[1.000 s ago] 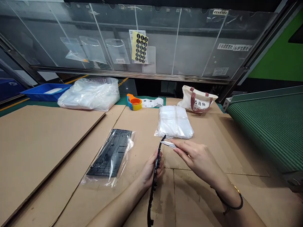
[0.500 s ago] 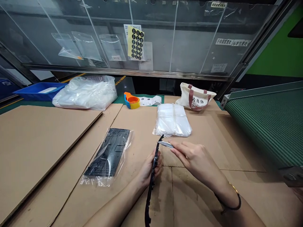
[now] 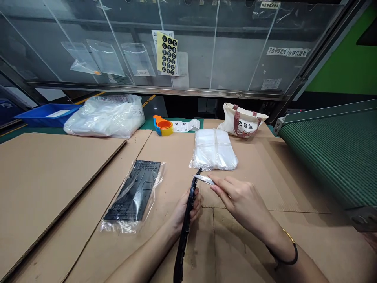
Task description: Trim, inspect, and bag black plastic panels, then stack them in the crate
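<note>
Head view: hands [image 3: 185, 207] [image 3: 242, 198] hold black panel [image 3: 185, 228] (and silver blade [image 3: 204, 179])

Both the left hand [image 3: 185, 210] and the right hand [image 3: 240, 198] I see are bare, slim-fingered, and the left forearm [image 3: 141, 253] and right forearm [image 3: 308, 269] are uncovered as far as they show. Round the right wrist goes a thin, shiny gold-coloured curved band [image 3: 289, 236] and a dark, black cord-like bracelet [image 3: 295, 255], with a short loose bit dangling underneath, blurred from here.
</note>
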Demonstrator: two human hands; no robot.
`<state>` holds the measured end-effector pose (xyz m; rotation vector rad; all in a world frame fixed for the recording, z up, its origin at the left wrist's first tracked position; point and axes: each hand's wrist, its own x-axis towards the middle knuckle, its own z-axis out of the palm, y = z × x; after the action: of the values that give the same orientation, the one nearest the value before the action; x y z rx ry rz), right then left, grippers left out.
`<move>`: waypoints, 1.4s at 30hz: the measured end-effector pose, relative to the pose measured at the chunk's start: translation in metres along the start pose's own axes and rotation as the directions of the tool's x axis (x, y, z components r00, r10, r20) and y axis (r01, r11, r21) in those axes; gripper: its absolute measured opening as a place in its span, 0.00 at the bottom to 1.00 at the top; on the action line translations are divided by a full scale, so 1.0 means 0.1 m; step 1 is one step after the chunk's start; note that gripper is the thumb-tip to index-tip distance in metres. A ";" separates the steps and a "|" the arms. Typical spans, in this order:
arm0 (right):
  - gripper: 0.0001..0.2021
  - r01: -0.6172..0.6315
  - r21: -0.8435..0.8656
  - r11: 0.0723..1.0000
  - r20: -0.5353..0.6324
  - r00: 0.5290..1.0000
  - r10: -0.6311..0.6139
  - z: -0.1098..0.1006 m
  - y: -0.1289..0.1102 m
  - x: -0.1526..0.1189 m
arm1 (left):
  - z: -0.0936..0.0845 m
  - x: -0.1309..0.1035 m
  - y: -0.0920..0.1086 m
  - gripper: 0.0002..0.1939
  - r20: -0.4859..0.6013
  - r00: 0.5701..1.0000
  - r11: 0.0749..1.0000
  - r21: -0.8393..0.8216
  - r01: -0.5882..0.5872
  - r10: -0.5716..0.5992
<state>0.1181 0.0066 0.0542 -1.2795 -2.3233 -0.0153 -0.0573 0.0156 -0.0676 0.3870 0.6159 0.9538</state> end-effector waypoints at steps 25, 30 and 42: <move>0.23 0.033 -0.078 0.996 -0.029 0.999 -0.035 0.02 -0.04 -0.02 | -0.03 0.02 0.01 0.15 0.064 0.998 1.000 -0.007 0.029 -0.028; 0.22 0.038 -0.003 0.999 0.013 0.999 -0.037 0.00 -0.05 -0.02 | -0.08 0.06 -0.03 0.15 0.102 0.995 0.999 -0.032 0.019 -0.016; 0.19 -0.004 0.099 0.995 0.027 1.000 0.001 0.04 0.00 0.01 | -0.01 0.03 0.01 0.14 0.048 0.999 0.999 -0.051 0.014 -0.012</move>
<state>0.1164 0.0081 0.0509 -1.2406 -2.3142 0.1178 -0.0572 0.0188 -0.0683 0.3587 0.5493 0.9437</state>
